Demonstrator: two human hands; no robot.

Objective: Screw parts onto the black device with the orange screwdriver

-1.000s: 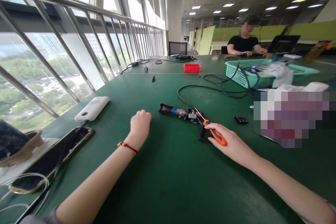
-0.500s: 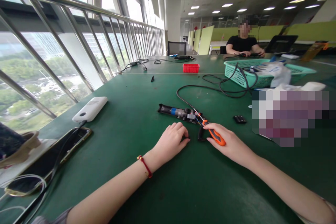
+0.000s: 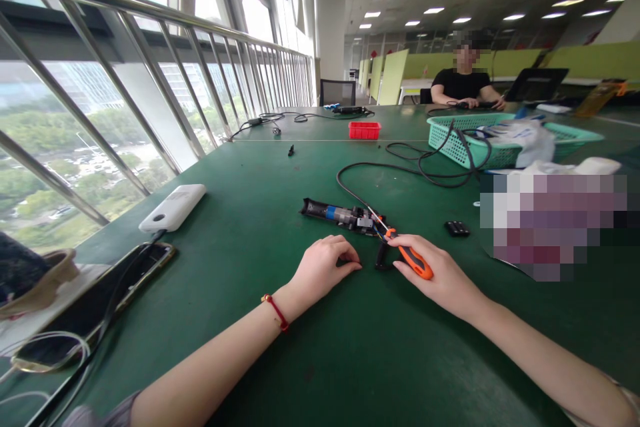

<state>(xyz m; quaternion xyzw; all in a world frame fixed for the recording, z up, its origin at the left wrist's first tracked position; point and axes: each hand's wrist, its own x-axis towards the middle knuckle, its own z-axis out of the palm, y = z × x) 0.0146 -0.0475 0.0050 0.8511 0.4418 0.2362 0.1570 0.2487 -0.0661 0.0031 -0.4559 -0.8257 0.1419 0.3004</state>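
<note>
My right hand [image 3: 440,277] grips an orange-handled screwdriver [image 3: 411,260], its tip against an opened black device [image 3: 345,215] with a blue part inside and a black cable. A small black piece [image 3: 383,256] lies just beside the screwdriver handle. My left hand [image 3: 323,267] rests on the green table [image 3: 310,347] just left of that piece, fingers curled with the tips pressed down on a small dark thing I cannot make out. A red cord is around my left wrist.
A white power bank [image 3: 173,207] and a phone [image 3: 95,303] with cables lie at the left. A small black part [image 3: 458,228], a teal basket [image 3: 480,140] and a red tray [image 3: 365,130] stand further off. Another person sits at the far end. A railing runs along the left.
My left hand moved from a fist at the table's middle to the right, beside the device, and its fingers have curled in a little more. My right hand has stayed put.
</note>
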